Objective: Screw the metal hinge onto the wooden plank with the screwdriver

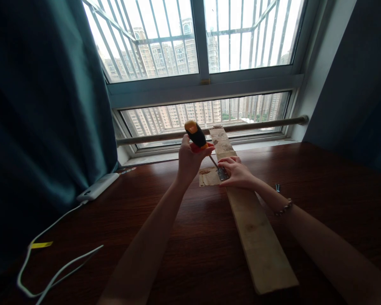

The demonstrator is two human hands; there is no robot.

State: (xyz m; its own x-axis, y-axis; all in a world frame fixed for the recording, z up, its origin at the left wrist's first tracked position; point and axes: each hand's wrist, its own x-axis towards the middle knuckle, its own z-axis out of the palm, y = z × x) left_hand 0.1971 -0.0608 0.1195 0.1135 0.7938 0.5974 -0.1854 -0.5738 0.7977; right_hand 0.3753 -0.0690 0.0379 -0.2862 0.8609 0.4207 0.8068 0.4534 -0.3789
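Note:
My left hand (pixel 193 157) is wrapped round the lower handle of a yellow-and-black screwdriver (pixel 196 134). The tool leans, its shaft running down to a small silver metal plate (pixel 222 174) on a long wooden board (pixel 252 224). With thumb and fingers on either side of the plate, my right hand (pixel 236 173) holds it against the board. A short wooden piece (pixel 208 177) sticks out to the left beside the plate. Whether a screw is under the screwdriver's tip is too small to tell.
Loose screws (pixel 277 187) lie on the brown table (pixel 190 228) right of the board. At the left, a white power bank (pixel 98 187) has a white cable (pixel 55 222) with a yellow tag. A rail (pixel 257 126) crosses before the window, near the board's far end. A dark curtain (pixel 51 106) hangs left.

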